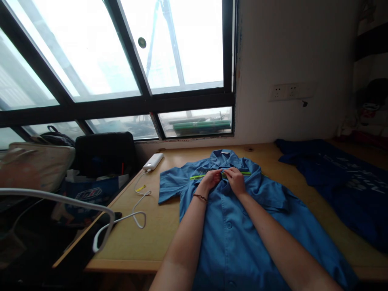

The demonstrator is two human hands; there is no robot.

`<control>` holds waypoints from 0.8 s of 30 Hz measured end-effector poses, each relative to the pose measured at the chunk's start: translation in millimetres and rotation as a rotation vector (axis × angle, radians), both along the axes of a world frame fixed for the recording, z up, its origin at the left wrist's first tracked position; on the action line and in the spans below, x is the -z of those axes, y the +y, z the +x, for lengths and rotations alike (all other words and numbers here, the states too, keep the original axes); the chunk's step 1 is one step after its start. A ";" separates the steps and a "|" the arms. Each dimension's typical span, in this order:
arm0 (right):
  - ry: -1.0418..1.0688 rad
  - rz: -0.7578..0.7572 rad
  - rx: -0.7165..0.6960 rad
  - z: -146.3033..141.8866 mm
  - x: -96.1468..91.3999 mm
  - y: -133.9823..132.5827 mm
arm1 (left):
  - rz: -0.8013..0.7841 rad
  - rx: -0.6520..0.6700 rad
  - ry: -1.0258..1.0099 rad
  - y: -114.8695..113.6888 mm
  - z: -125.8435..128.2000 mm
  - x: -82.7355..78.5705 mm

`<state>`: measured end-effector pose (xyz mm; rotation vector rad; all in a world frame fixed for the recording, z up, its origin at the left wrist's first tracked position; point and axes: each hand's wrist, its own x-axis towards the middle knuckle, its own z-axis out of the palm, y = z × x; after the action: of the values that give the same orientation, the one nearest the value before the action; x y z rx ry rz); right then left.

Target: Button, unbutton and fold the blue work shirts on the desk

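A blue short-sleeved work shirt lies front up on the table, its collar toward the wall. Yellow-green stripes cross its chest, and buttons run down the front placket. My left hand, with a braided band at the wrist, pinches the shirt's front edge at chest height. Close beside it, my right hand pinches the same part of the placket, the fingertips of both hands nearly touching. The fabric is slightly lifted there. Whether a button is between the fingers is hidden. Lower down, a button shows on the placket.
On the wooden table, a white power bank with a white cable lies left of the shirt. A dark blue garment spreads at the right. Bags and a black chair stand left, below the window. Wall sockets are at back right.
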<state>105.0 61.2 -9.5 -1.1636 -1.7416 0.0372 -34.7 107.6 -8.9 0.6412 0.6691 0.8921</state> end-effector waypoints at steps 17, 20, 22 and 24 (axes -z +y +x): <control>0.070 -0.024 -0.010 -4.2 1.7 3.1 | 0.074 -0.040 -0.019 -4.1 -0.1 1.5; 0.199 -0.056 0.047 -4.1 5.1 5.3 | 0.120 -0.008 0.018 -7.2 1.7 -2.1; 0.274 -0.094 0.085 -4.5 6.0 6.0 | 0.145 0.025 0.058 -9.3 3.1 -4.8; 0.318 -0.120 0.079 -5.5 6.0 6.1 | 0.169 0.049 0.086 -11.0 5.3 -6.2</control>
<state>99.4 67.3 -15.5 -1.2391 -1.4279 0.2684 -29.4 96.6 -2.7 0.8478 0.6562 0.8851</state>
